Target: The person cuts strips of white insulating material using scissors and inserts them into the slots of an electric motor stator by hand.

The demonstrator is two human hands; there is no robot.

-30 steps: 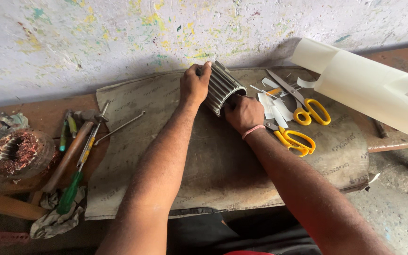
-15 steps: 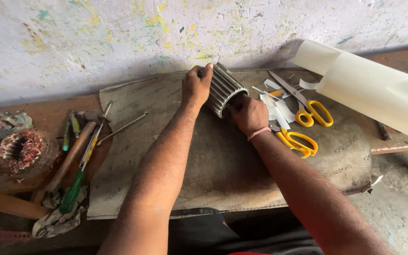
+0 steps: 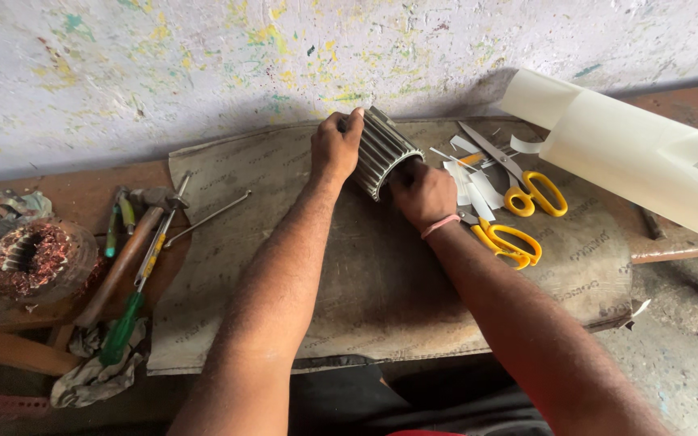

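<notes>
Ribbed motor stator hasn't shifted since a moment ago; my left fingers clamp its top, right fingers still inside its bore.

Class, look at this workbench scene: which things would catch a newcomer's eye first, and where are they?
At centre, the left hand and right hand grip a ribbed metal cylinder on a grey mat. To its right lie yellow-handled scissors; far left sits a copper-wound coil.
</notes>
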